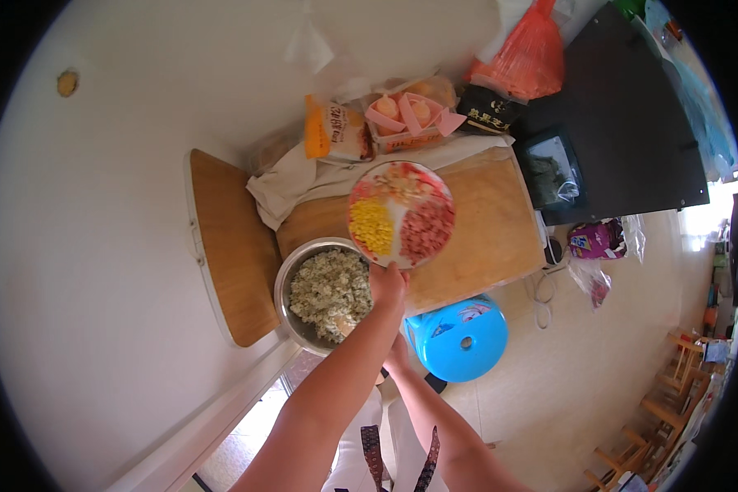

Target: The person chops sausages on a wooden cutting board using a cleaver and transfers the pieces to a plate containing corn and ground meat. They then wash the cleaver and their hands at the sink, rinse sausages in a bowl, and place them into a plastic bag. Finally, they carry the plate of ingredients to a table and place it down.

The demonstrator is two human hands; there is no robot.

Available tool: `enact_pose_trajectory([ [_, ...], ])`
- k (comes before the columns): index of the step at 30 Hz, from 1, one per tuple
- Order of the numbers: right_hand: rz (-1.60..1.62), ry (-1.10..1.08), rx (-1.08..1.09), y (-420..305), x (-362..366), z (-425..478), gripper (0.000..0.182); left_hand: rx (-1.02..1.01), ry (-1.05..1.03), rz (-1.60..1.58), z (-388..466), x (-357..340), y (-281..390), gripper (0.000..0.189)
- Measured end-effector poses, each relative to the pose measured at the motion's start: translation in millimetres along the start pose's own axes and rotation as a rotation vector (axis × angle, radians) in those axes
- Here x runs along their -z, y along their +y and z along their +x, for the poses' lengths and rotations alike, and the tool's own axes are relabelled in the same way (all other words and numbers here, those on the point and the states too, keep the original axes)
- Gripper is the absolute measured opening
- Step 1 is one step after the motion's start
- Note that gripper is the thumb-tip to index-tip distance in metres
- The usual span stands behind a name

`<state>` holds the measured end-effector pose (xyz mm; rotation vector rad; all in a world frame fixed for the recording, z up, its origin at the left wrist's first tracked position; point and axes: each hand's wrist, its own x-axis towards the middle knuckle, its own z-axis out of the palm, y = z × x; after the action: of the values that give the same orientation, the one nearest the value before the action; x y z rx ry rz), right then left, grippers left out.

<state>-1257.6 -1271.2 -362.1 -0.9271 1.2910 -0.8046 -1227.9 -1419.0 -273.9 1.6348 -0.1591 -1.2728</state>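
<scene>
My left hand (387, 286) grips the near rim of a round plate (396, 230), held above the wooden table beside the bowl. On it lie yellow corn kernels (372, 225), diced pink meat (427, 230) and pale chopped pieces (403, 183), in separate heaps. Left of my hand, a stainless steel bowl (285, 301) holds a rice-like mixture (329, 289) with green flecks. A light wooden utensil (344, 325) rests in the mixture, partly hidden by my left forearm. Beneath that forearm is my right hand (396, 355), its fingers covered, so its grip is hidden.
The wooden table (492, 227) adjoins the wall. Along its back are a cloth (301, 178), an orange-and-white food bag (338, 129) and a plastic basket (406, 140). A blue plastic stool (464, 344) stands by its near edge. A black cabinet (627, 123) is at right.
</scene>
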Motion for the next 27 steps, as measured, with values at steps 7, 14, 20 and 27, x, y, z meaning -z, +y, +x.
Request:
enact_pose_trajectory([
  [7,0.151,-0.045,-0.037,4.2,16.6,-1.9,0.040,0.058,0.138,-0.302,66.7,-54.9,-27.4,0.021],
  [14,0.121,0.013,-0.211,44.3,48.4,-36.9,0.038,0.290,0.354,-0.844,142.3,-73.8,-58.8,0.019],
  [20,0.381,0.077,-0.335,63.6,93.3,-88.7,0.026,0.220,0.322,-0.650,183.9,-42.7,-70.7,0.020],
  [27,0.189,0.295,-0.487,70.2,165.5,-151.9,0.026,0.169,0.500,-0.585,188.6,-43.7,-89.1,0.015],
])
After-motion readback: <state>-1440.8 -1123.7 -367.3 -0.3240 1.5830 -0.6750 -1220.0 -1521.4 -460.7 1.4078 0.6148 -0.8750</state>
